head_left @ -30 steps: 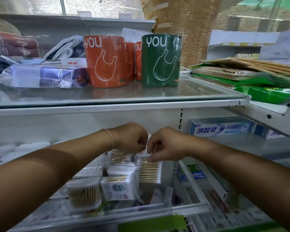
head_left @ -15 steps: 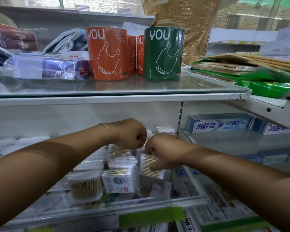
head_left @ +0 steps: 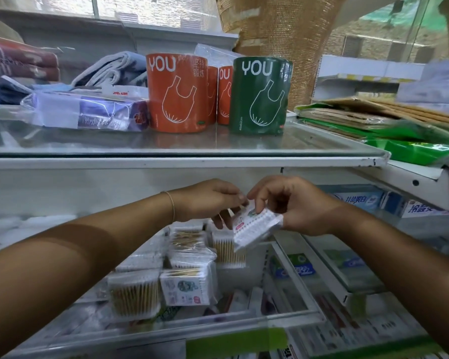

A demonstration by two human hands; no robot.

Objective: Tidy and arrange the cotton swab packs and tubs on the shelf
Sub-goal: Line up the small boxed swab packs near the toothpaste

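Note:
Both hands hold one clear cotton swab pack [head_left: 253,226], tilted, above the middle shelf. My right hand [head_left: 293,203] grips its right end and my left hand [head_left: 213,200] pinches its upper left corner. Below it, several swab packs and tubs lie on the glass shelf [head_left: 166,330]: an upright pack of wooden-stick swabs [head_left: 227,251], a round tub [head_left: 134,294] at the front left, a square labelled pack [head_left: 186,287] beside it, and more packs [head_left: 187,239] stacked behind.
The upper glass shelf [head_left: 192,147] carries orange rolls [head_left: 176,92] and a green roll [head_left: 259,94] of bags, a purple wrapped pack [head_left: 88,111] and towels. Toothpaste boxes [head_left: 358,200] sit on the right-hand shelf. A clear front rail [head_left: 218,325] edges the swab shelf.
The hands have lifted a swab pack up from the stack and turned it so its labelled face shows; the left hand has come onto its corner.

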